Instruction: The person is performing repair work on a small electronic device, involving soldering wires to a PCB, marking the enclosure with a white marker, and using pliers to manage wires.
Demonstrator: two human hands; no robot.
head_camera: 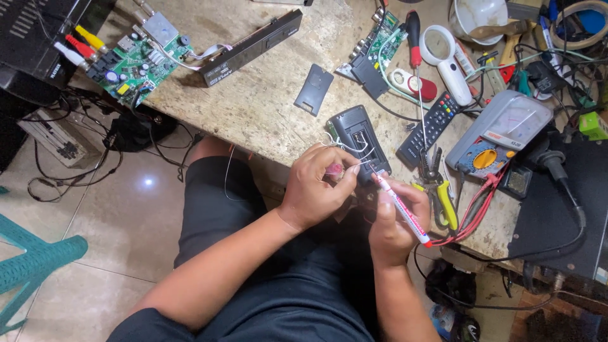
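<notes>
My worktop [266,107] is crowded to the right; bare stone lies mid-left. At its near edge my left hand [315,190] pinches thin wires on the dark handset [358,140]. My right hand [391,223] grips a white, red-capped pen [403,209] beside it.

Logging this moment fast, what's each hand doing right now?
Left hand: closed, fingers pinching at the open dark handheld device.
Right hand: closed, holding a white and red pen-shaped tool.
</notes>
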